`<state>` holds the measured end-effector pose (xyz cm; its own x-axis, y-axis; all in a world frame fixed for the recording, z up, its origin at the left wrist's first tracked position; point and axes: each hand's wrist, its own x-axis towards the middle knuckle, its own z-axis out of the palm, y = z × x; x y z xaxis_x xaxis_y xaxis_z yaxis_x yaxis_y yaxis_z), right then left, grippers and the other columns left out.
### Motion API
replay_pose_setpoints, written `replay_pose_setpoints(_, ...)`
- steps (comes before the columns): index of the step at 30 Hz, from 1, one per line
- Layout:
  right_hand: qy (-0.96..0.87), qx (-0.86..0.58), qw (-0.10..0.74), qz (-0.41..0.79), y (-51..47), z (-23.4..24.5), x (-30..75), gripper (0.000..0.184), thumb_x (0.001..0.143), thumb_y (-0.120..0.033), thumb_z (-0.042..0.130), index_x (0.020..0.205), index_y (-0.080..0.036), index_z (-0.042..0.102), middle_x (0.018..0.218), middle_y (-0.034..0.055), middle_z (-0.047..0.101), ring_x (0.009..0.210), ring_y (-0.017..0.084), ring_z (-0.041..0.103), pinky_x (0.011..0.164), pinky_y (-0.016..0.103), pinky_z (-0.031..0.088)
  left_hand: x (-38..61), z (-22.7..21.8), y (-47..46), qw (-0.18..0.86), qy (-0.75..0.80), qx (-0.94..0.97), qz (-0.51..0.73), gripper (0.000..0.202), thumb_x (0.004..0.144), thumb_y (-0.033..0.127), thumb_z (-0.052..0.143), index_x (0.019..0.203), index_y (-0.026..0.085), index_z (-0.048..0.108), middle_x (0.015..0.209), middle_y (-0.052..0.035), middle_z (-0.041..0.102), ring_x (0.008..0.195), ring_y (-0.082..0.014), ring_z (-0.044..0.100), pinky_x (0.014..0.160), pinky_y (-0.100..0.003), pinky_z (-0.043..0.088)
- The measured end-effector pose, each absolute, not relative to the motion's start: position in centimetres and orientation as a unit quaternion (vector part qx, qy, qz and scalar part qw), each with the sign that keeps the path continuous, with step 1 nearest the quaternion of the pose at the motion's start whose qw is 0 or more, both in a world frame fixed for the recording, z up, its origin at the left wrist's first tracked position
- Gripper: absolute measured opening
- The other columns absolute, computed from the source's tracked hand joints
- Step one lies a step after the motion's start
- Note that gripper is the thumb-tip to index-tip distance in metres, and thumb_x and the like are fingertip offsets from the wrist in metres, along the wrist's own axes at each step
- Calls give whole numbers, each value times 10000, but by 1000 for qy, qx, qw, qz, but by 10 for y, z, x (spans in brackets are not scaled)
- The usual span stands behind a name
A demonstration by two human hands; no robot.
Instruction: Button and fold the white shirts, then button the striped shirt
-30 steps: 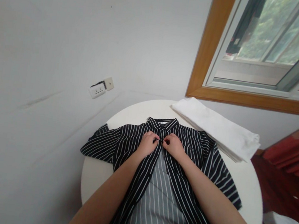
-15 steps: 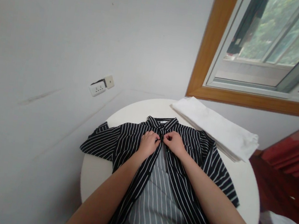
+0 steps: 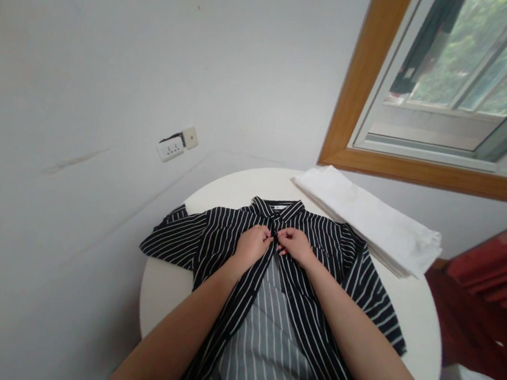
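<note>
A black shirt with thin white stripes (image 3: pixel 223 242) lies face up on a round white table (image 3: pixel 162 290), collar toward the wall. Its front hangs apart lower down, showing the grey striped inside. My left hand (image 3: pixel 252 245) pinches the left front edge just under the collar. My right hand (image 3: pixel 295 246) pinches the right front edge. The fingertips of both hands meet at the top of the placket, closed on the cloth there. What sits between the fingertips is too small to make out.
A stack of folded white cloth (image 3: pixel 370 220) lies on the table's far right side under the wooden window frame (image 3: pixel 352 97). A wall socket (image 3: pixel 170 149) sits on the white wall at left. Dark red floor (image 3: pixel 473 316) lies to the right.
Both hands stay pinched at the same spot under the collar. The view has shifted slightly; the shirt has not visibly moved.
</note>
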<state>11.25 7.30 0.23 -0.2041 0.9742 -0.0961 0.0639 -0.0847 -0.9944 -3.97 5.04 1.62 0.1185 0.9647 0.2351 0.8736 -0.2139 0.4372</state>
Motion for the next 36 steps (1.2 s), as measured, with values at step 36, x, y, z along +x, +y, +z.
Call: replay_pose_setpoints(36, -523, -449, 411, 597, 69, 4, 110, 22, 803, -117, 631, 810, -112, 651, 562, -28, 606, 470, 72, 588, 409, 159, 538, -42, 18, 60, 576, 586, 411, 394, 130, 799, 185, 693, 783, 101, 595, 713, -69, 702, 571, -97, 650, 552, -185, 517)
